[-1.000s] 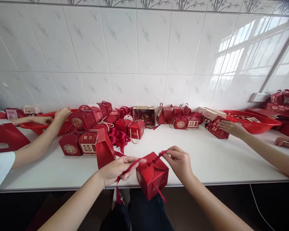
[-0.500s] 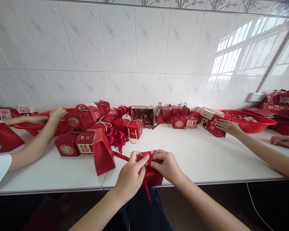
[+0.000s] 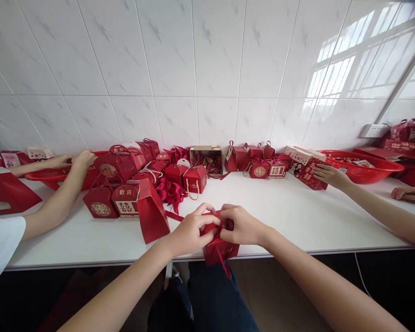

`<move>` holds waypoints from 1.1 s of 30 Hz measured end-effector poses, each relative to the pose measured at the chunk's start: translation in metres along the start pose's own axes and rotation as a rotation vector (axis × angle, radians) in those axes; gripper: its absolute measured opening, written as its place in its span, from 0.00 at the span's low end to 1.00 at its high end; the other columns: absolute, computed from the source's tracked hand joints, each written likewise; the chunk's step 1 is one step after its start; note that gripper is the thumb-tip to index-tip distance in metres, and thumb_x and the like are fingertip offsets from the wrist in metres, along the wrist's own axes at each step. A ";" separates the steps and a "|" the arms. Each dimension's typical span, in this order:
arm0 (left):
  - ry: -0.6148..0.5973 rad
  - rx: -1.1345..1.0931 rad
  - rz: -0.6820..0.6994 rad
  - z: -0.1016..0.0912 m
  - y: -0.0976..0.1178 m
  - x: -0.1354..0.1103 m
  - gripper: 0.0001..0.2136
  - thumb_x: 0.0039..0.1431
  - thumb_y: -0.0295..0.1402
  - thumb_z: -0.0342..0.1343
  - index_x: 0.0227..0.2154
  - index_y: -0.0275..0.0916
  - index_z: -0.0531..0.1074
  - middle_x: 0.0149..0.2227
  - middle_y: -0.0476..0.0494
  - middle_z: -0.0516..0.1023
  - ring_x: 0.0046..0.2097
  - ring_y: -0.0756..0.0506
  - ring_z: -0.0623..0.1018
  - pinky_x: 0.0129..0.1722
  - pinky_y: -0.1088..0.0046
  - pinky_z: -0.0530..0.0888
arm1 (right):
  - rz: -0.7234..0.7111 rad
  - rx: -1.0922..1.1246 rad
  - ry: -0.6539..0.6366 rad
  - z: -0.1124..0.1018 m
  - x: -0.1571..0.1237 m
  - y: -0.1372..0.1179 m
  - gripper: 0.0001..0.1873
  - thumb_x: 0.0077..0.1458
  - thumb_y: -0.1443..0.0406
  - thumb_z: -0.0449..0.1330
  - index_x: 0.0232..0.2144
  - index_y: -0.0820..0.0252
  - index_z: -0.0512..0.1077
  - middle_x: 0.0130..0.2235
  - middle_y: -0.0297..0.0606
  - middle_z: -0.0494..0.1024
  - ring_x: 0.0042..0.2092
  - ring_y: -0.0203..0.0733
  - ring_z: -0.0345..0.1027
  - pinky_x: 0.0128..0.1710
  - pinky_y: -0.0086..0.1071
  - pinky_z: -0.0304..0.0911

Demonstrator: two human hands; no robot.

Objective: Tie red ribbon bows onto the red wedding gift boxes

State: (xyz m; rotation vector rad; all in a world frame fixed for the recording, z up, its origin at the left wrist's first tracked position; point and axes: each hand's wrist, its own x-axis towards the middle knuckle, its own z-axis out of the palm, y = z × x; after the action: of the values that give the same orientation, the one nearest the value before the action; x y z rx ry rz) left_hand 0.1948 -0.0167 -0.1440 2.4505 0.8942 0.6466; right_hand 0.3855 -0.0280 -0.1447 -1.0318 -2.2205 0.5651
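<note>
A small red gift box [image 3: 221,251] stands at the table's front edge, with a twisted red cord [image 3: 223,265] hanging down its near side. Above its top, my left hand [image 3: 198,230] pinches red ribbon from the left side. My right hand [image 3: 240,224] has its fingers curled on the ribbon from the right, close against the left fingertips. The knot or crossing between them is mostly hidden. A ribbon end [image 3: 174,216] trails left from the box toward a tall red box [image 3: 152,212]. A heap of loose red ribbon [image 3: 173,192] lies beyond.
Several red boxes [image 3: 126,200] are grouped at left, more [image 3: 259,169] by the wall. An open carton [image 3: 206,150] holds ribbons. Red basins [image 3: 376,174] stand at both sides. Co-workers' arms reach in at left [image 3: 55,203] and right, one hand [image 3: 328,175] on a patterned box [image 3: 311,174].
Both my hands have shifted slightly up, their fingers drawing closer together over the box top. The whole view has tilted down a little. The hanging cord has swung to the right.
</note>
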 end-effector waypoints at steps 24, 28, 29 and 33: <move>0.176 0.081 -0.099 0.001 -0.010 -0.006 0.10 0.58 0.37 0.52 0.24 0.40 0.63 0.34 0.50 0.63 0.28 0.52 0.65 0.30 0.72 0.67 | 0.063 -0.077 0.016 -0.020 -0.012 0.019 0.05 0.46 0.73 0.55 0.24 0.59 0.66 0.33 0.35 0.68 0.28 0.33 0.59 0.31 0.30 0.57; 0.213 -0.102 -0.161 0.001 -0.013 -0.008 0.11 0.53 0.36 0.57 0.21 0.39 0.63 0.40 0.45 0.67 0.39 0.46 0.71 0.39 0.68 0.70 | 0.056 -0.077 0.089 -0.014 -0.014 0.023 0.05 0.44 0.73 0.55 0.23 0.58 0.65 0.33 0.35 0.68 0.29 0.35 0.60 0.31 0.31 0.59; 0.202 -0.162 -0.168 0.000 -0.012 -0.008 0.11 0.52 0.36 0.57 0.20 0.39 0.63 0.44 0.44 0.68 0.44 0.44 0.71 0.43 0.66 0.69 | 0.055 -0.068 0.095 -0.014 -0.015 0.024 0.05 0.44 0.73 0.55 0.23 0.58 0.65 0.33 0.36 0.68 0.30 0.36 0.61 0.32 0.32 0.60; 0.113 -0.332 -0.168 0.002 -0.010 -0.007 0.14 0.54 0.39 0.56 0.19 0.39 0.62 0.51 0.43 0.70 0.54 0.41 0.68 0.55 0.61 0.63 | 0.054 -0.075 0.132 -0.014 -0.019 0.025 0.06 0.44 0.72 0.57 0.21 0.58 0.64 0.43 0.42 0.70 0.44 0.45 0.66 0.43 0.39 0.63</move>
State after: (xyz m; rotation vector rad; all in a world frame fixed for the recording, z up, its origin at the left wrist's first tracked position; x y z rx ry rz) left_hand 0.1867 -0.0152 -0.1534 2.0397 0.9399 0.8071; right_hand 0.4172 -0.0262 -0.1562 -1.1377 -2.1171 0.4269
